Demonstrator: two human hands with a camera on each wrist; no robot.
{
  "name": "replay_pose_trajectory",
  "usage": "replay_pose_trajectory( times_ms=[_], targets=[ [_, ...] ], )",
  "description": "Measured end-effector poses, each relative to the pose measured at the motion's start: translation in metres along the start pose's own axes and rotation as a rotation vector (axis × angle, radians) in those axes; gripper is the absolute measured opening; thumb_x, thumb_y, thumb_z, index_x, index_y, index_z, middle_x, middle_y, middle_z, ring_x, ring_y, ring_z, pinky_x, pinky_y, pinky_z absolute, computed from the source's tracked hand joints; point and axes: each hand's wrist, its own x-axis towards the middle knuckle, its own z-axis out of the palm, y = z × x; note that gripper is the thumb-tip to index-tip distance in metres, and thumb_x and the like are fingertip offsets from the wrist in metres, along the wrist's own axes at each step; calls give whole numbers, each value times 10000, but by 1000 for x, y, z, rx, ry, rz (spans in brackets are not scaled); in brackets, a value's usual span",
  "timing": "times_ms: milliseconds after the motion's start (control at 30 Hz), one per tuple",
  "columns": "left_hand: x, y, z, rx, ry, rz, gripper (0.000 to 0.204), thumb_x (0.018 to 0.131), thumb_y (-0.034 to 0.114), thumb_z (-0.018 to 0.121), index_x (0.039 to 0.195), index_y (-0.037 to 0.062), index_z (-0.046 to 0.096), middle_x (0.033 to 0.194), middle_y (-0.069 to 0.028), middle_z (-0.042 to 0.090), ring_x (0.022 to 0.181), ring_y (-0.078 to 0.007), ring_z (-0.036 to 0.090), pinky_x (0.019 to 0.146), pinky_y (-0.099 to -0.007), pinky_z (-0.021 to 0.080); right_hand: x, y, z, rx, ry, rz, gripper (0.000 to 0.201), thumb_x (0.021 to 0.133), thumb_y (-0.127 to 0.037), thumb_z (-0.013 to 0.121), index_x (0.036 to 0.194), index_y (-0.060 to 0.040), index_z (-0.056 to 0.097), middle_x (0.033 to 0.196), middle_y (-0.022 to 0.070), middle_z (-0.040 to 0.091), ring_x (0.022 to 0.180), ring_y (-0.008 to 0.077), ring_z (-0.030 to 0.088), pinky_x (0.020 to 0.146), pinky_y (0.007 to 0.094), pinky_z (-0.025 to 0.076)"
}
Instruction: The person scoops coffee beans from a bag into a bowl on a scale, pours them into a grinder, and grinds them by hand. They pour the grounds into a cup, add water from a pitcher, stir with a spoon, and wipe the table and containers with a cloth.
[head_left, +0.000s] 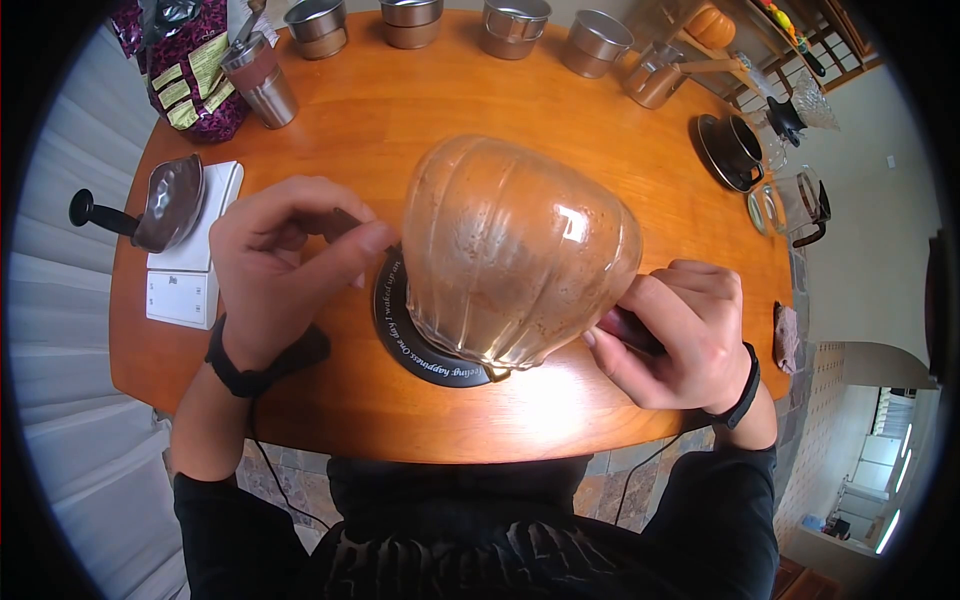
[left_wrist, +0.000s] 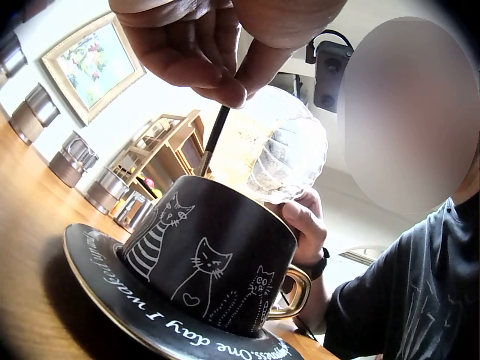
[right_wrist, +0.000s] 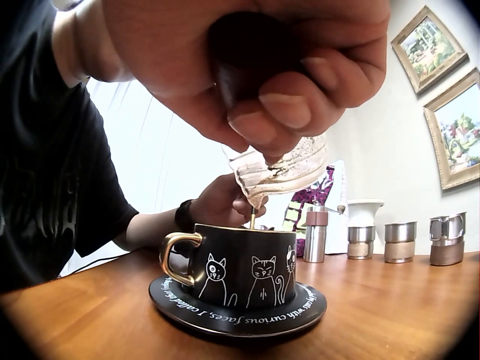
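Note:
A ribbed clear glass vessel (head_left: 520, 250) is tilted above the black saucer (head_left: 391, 335); the right hand (head_left: 685, 335) grips its dark handle (right_wrist: 251, 56). Under it, in the left wrist view, a black cup (left_wrist: 214, 259) with white cat drawings and a gold handle stands on the saucer. The left hand (head_left: 290, 260) pinches a thin dark stick (left_wrist: 217, 135), whose lower end reaches the cup's rim. In the head view the glass hides the cup. Whether liquid is flowing cannot be told.
On the wooden table (head_left: 370, 110), a white scale (head_left: 180, 297) with a dark dish (head_left: 172, 203) lies left. A grinder (head_left: 262, 80), purple bag (head_left: 205, 110) and several metal cups (head_left: 412, 22) line the back. A black cup and saucer (head_left: 722, 150) stand right.

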Motion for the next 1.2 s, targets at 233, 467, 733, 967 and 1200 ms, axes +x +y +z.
replay_pose_trajectory(
  times_ms=[233,467,733,967,1200],
  targets=[
    [-1,0,-2,13,-24,6,158,889,-83,773,1030,-51,710,850,-77,729,684,-96,675,619,-209,506,-1,3,1,16,-14,-18,151,834,-140,810,892,-50,704,539,32,578,453,197,616,449,315,464],
    [-2,4,0,-1,-28,0,156,907,-93,747,1055,-65,706,877,-93,733,684,-106,676,631,-222,525,0,3,-2,6,-14,-18,159,830,-142,809,898,-44,703,546,31,588,457,201,618,450,315,471],
    [-2,1,-3,-9,-32,19,175,887,-96,770,1046,-60,706,876,-89,732,680,-108,678,626,-219,516,-1,5,-1,-3,-30,-30,155,826,-146,808,878,-49,698,542,34,579,453,208,608,445,327,457],
    [-1,-1,-2,-20,-16,39,174,885,-97,771,1041,-55,706,876,-92,733,674,-108,674,620,-218,512,-2,3,0,-51,-4,-55,163,833,-155,814,904,-48,713,539,27,551,454,202,580,457,317,444],
    [0,2,-2,30,-9,32,152,897,-93,758,1037,-65,705,877,-94,732,673,-109,671,613,-221,513,-2,2,2,-150,35,-108,196,823,-157,829,936,-35,725,546,18,545,460,175,572,466,297,440]
  ],
)
